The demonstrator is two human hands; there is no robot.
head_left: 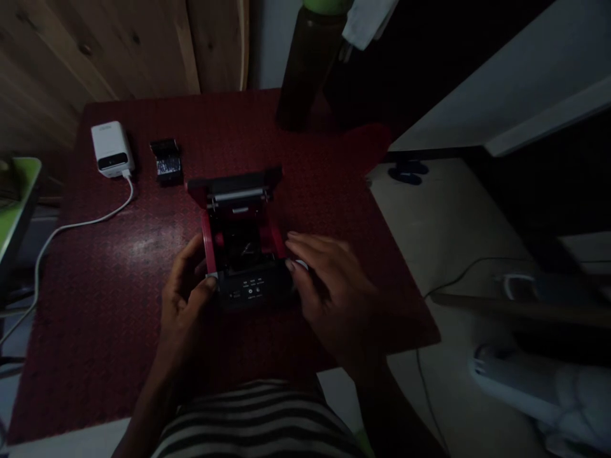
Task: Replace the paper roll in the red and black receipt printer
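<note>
A small red and black printer [252, 289] lies on the dark red table with its lid [238, 184] raised, showing a light roller and a dark hollow inside. My left hand [184, 296] grips its left side, the thumb on the front panel's corner and the fingers curled along the outer wall. At the right side, my right hand [329, 273] holds the printer between thumb and fingers, near a pale round edge. Small white symbols show on the front panel. The dim light hides details inside the printer.
A white power bank [112, 149] with a plugged-in cable [90, 222] sits at the far left of the table [119, 343]. Beside it lies a small black item [167, 160] with a shiny face. A tall dark bottle [308, 70] stands at the back.
</note>
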